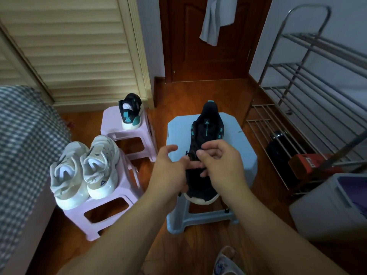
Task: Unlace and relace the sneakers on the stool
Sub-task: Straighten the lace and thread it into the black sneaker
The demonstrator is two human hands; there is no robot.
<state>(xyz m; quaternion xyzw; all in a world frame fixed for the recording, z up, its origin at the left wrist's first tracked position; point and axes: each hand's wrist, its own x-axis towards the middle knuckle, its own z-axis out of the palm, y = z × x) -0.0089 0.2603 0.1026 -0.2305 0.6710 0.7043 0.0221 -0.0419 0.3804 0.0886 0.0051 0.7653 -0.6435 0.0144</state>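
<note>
A black sneaker with teal accents (207,132) lies on the light blue stool (238,139), toe toward me. Both my hands hover over its lace area near the toe. My right hand (220,163) has curled fingers pinching the dark lace at the eyelets. My left hand (170,167) sits beside it at the sneaker's left edge, thumb and fingers bent toward the same lace; its grip is partly hidden. A lace end with its tip (226,210) dangles below the stool's front edge. The matching black sneaker (130,111) stands on the far pink stool (111,124).
A pair of white and beige sneakers (85,169) rests on the near pink stool (111,211). At right stand a metal shoe rack (309,92) and a grey bin (327,211). Checked fabric (23,145) is at left, a wooden door (208,46) ahead.
</note>
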